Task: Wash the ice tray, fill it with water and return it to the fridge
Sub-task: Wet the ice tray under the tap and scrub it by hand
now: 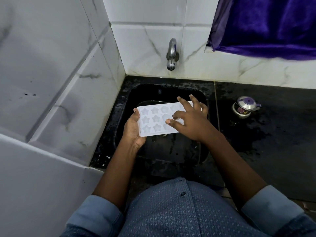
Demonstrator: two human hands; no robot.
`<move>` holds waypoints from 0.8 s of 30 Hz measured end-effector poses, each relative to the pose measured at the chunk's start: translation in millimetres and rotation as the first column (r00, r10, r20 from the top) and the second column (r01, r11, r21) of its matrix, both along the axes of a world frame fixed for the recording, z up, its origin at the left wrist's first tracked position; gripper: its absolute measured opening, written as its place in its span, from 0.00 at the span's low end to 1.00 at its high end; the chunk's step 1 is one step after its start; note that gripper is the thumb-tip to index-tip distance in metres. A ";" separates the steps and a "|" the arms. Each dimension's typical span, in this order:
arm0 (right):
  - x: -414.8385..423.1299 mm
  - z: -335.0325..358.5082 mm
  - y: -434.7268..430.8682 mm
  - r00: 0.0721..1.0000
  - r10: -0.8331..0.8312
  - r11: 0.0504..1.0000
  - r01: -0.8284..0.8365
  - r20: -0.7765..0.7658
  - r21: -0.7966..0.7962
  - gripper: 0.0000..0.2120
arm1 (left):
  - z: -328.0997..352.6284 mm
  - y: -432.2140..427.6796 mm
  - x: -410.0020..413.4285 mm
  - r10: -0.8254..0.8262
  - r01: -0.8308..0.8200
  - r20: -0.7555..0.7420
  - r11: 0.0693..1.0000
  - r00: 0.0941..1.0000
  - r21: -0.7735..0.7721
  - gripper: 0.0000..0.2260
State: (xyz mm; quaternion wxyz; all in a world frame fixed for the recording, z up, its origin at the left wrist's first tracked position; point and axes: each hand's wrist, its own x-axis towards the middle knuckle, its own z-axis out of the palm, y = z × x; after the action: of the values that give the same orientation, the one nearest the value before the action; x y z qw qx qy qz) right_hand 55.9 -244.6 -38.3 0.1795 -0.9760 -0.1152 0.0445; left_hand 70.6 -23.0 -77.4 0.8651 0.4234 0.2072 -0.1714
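Observation:
A white ice tray [154, 119] with star-shaped cells is held level over the black sink [126, 101]. My left hand [133, 130] grips its left end from below, thumb on the rim. My right hand [189, 119] lies flat on top of the tray's right half with fingers spread, and it hides the cells there. The metal tap [171, 54] sticks out of the tiled wall above the sink, and I see no water running from it.
The black counter [273, 134] to the right of the sink is wet, and a small steel kettle with a purple lid [244, 107] stands on it. Tiled walls close in the left side and the back. A purple cloth [266, 24] hangs at the upper right.

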 end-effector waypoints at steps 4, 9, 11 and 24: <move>0.0 0.5 0.2 1.000 -0.003 1.000 0.003 0.016 -0.003 0.31 | -0.3 0.6 -0.2 -0.009 0.009 0.008 1.000 1.000 -0.009 0.31; -0.6 3.3 0.6 1.000 -0.007 1.000 0.007 0.011 0.009 0.29 | 4.8 -2.2 -1.9 -0.013 0.013 0.012 1.000 1.000 -0.005 0.30; -0.8 5.2 0.8 1.000 -0.016 1.000 0.016 0.011 0.005 0.29 | 5.1 -1.8 -2.5 -0.009 0.009 0.017 1.000 1.000 -0.008 0.30; -5.5 9.0 3.0 1.000 -0.021 1.000 0.021 -0.010 -0.009 0.28 | -3.7 2.1 -1.7 -0.017 0.017 0.024 1.000 1.000 -0.006 0.31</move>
State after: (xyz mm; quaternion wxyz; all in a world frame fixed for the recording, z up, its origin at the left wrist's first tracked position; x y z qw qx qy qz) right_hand 50.4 -241.6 -29.3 0.1762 -0.9777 -0.1038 0.0479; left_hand 68.9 -20.9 -81.1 0.8672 0.4246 0.1929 -0.1744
